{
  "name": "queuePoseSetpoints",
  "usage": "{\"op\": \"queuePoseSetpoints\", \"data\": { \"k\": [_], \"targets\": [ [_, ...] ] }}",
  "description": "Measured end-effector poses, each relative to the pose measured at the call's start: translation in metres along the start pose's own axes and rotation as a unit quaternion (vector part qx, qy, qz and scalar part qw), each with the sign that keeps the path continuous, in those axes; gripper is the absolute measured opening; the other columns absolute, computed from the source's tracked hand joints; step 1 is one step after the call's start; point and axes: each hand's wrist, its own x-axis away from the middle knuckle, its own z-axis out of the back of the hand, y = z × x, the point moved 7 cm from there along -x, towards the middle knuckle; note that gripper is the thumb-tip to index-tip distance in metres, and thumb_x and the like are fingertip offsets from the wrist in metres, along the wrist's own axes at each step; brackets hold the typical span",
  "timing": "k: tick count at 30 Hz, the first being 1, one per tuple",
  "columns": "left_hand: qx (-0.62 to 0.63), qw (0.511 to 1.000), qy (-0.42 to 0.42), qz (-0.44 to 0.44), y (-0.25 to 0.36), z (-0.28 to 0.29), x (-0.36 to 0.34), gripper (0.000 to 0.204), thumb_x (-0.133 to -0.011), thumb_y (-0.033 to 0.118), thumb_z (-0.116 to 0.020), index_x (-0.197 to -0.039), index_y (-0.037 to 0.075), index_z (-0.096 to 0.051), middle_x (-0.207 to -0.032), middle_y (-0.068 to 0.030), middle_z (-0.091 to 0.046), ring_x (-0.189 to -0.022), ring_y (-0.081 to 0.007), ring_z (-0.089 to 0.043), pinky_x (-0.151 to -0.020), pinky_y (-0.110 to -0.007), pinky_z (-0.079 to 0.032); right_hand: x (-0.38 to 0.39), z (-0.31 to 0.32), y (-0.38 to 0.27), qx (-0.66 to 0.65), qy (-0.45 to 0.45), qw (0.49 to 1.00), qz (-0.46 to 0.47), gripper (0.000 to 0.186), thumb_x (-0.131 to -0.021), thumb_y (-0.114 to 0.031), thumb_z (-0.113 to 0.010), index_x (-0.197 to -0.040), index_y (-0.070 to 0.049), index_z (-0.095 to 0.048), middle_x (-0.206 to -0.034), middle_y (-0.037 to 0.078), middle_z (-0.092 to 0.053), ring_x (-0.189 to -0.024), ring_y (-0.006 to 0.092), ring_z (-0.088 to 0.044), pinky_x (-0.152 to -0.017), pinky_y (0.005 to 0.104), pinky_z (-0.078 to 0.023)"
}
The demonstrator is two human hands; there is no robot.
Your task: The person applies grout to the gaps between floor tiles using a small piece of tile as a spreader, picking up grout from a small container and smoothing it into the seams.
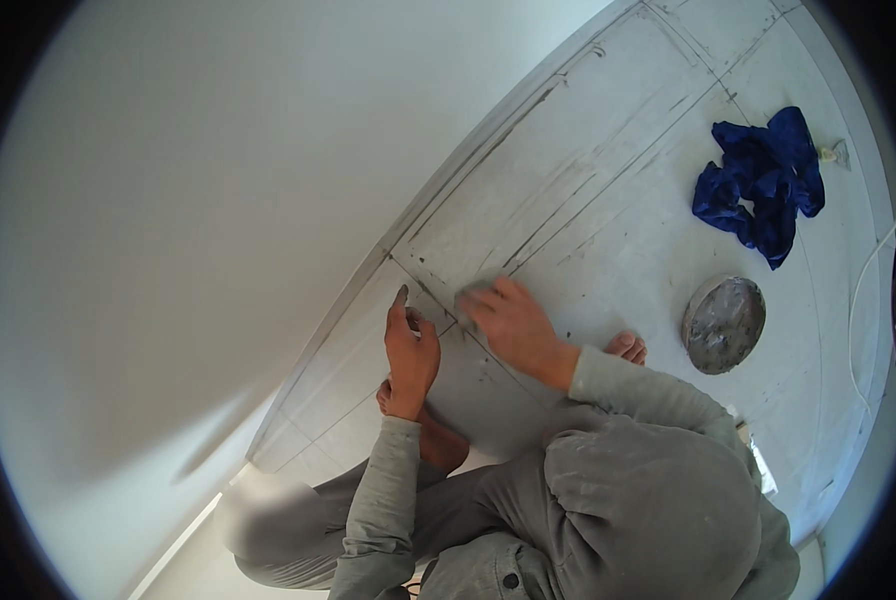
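My right hand (518, 330) presses down on the pale tiled floor (588, 290) beside a dark joint. Its fingers are bent over something grey and smeared by motion, whose kind I cannot make out. To its left, my left hand (411, 355) hovers near the wall edge with nothing seen in it. The index finger is stretched out and dark with grime at the tip, while the other fingers curl loosely. Dark grout-like lines (568, 215) and smears run along the tile joints ahead of both hands.
A round bowl (724, 325) with grey paste inside stands on the right. Beyond it lies a crumpled dark blue cloth (763, 185), next to a small clear object (840, 154). A white cable (853, 330) curves along the right side. The white wall (198, 200) rises at left, above a skirting strip (448, 180).
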Motion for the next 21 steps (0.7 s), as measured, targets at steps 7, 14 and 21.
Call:
{"op": "queuePoseSetpoints", "data": {
  "k": [7, 14, 21],
  "targets": [
    [0.003, 1.000, -0.025, -0.003, 0.012, -0.005, -0.001, 0.053, -0.092, 0.002, -0.056, -0.145, -0.003, -0.050, -0.096, -0.0111, -0.063, -0.085, -0.0191, -0.060, -0.072, -0.031, -0.051, 0.044, -0.039, -0.011, -0.066, -0.151, 0.986, 0.019, 0.040, -0.073, -0.004, -0.065, -0.113, -0.007, -0.068, -0.107, 0.007, -0.069, -0.107, 0.0267, -0.060, -0.091, 0.0401, -0.049],
    [0.029, 0.999, -0.027, 0.007, 0.013, -0.010, -0.002, 0.052, -0.091, 0.003, -0.054, -0.143, -0.003, -0.052, -0.099, -0.0160, -0.064, -0.081, -0.0253, -0.061, -0.073, -0.036, -0.051, -0.012, 0.049, 0.058, 0.041, 0.116, 0.984, -0.126, 0.040, -0.078, -0.002, -0.061, -0.117, -0.002, -0.067, -0.104, 0.009, -0.070, -0.104, 0.0300, -0.061, -0.092, 0.0428, -0.048],
    [0.019, 1.000, -0.008, 0.004, 0.012, 0.000, -0.009, 0.055, -0.090, 0.001, -0.055, -0.145, -0.004, -0.050, -0.095, -0.0126, -0.063, -0.084, -0.0216, -0.060, -0.076, -0.034, -0.051, 0.018, -0.029, -0.007, -0.082, -0.089, 0.992, -0.046, 0.037, -0.080, -0.005, -0.062, -0.116, -0.001, -0.066, -0.103, 0.009, -0.070, -0.103, 0.0285, -0.061, -0.093, 0.0407, -0.049]
  ]
}}
